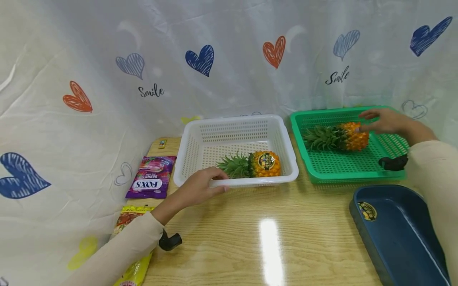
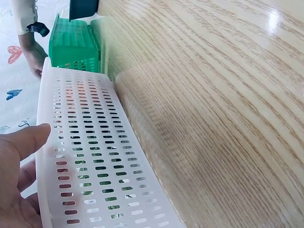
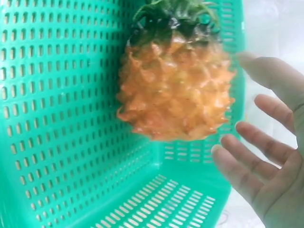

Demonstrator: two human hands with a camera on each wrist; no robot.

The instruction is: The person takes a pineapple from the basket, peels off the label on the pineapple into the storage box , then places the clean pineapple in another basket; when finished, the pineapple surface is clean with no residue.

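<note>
My left hand [image 1: 202,186] grips the near rim of a white basket [image 1: 286,149], thumb on the outer side and fingers over the inside. In that basket lies a pineapple [image 1: 270,169] with a black and gold label, its leafy crown toward the left hand. A second pineapple [image 1: 352,137] lies in a green basket [image 1: 358,179], its crown pointing left. Over this fruit hovers my right hand [image 1: 384,121], fingers spread. In the right wrist view, the fingers [image 3: 251,161] are beside the pineapple [image 3: 178,90], with nothing held in them.
A dark blue tray [image 1: 393,222] with a label on its rim stands in front of the green basket. Left of the white basket lie a purple Fox's candy bag [image 1: 152,176], a yellow packet [image 1: 137,268] and a tiny yellow item [image 1: 162,143]. A heart-printed curtain [image 1: 236,87] hangs behind.
</note>
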